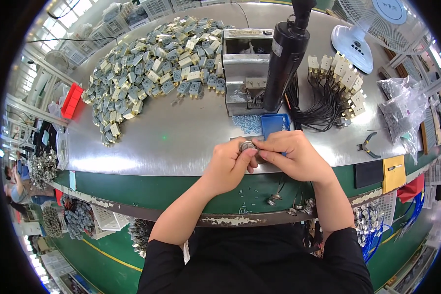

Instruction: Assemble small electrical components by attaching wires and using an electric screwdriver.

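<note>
Both my hands meet over the front edge of the steel tabletop, around a small round metal part [247, 145]. My left hand [229, 164] grips it between thumb and curled fingers. The fingers of my right hand [290, 156] pinch at its right side; what exactly they hold there is hidden. Just beyond my hands lie a heap of small blue screws [247, 123] and a blue tray [275, 123]. Similar round metal parts with thin leads [274, 198] rest on the green strip near my right forearm.
A large pile of grey and cream blocks [157, 68] covers the left. Ahead stands a metal machine [247, 68] with a black cylindrical driver [286, 63]. To the right are black-cabled connectors [323, 98], pliers [367, 145], a fan [353, 46], plastic bags [404, 108] and a yellow pad [393, 173].
</note>
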Demonstrator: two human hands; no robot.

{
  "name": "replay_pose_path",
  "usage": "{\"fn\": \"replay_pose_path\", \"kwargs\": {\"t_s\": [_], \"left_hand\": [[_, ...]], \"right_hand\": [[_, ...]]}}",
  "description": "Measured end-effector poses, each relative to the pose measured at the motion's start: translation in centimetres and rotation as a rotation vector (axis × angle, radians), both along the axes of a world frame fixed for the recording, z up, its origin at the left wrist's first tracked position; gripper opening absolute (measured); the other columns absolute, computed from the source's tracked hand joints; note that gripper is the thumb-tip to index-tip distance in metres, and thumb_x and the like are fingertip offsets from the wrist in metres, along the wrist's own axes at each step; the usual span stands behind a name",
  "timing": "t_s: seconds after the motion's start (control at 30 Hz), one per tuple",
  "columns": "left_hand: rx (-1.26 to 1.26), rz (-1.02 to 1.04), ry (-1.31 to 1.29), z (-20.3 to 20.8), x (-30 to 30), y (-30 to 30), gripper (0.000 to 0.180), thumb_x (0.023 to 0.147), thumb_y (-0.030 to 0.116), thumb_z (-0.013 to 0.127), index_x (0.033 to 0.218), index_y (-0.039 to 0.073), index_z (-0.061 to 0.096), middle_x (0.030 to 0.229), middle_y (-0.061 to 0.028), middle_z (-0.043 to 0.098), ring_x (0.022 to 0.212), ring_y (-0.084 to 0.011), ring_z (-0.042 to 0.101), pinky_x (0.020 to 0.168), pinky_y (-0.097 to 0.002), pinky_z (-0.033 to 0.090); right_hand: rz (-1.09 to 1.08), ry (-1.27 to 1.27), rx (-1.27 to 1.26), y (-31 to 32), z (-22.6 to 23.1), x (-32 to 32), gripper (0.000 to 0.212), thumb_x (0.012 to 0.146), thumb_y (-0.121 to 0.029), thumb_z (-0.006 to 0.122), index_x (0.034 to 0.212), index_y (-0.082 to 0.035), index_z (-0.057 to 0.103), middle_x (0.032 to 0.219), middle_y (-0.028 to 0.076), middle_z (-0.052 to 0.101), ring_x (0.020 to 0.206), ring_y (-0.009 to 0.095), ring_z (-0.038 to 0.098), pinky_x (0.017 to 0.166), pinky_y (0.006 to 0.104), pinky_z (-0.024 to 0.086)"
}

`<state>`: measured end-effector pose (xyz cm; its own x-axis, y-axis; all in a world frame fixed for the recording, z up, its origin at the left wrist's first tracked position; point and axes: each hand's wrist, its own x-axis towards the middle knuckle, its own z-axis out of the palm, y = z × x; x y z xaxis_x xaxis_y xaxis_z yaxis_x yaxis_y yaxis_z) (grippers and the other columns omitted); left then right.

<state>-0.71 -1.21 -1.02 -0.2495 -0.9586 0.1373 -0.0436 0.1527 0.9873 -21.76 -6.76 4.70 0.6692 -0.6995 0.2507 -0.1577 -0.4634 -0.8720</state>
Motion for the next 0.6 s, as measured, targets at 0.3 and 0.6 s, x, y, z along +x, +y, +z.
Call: {"fn": "replay_pose_path", "kwargs": {"t_s": [0.3,0.6], "left_hand": [[0.398,-0.179,0.280,0.5,1.4,-0.4,0.035,0.114,0.029,0.050,0.103,-0.001,0.064,0.078,-0.0053,0.070,0.065,-0.0107,0.064,0.058,-0.0247,0.048],[-0.033,0.072,-0.336,5.0,8.5,-0.9,0.033,0.108,0.030,0.060,0.114,-0.001,0.071,0.089,-0.0131,0.076,0.077,-0.0182,0.071,0.067,-0.0311,0.054]], "right_hand": [[0.061,-0.008,0.076,-0.5,0.3,-0.5,0.026,0.094,-0.003,0.073,0.118,0.006,0.075,0.088,0.020,0.075,0.080,0.030,0.072,0.074,0.0373,0.055],[-0.075,0.254,-0.221,-1.9,-0.3,-3.0,0.049,0.071,-0.012,0.089,0.117,-0.001,0.074,0.085,0.012,0.068,0.079,0.027,0.063,0.080,0.0400,0.049]]}}
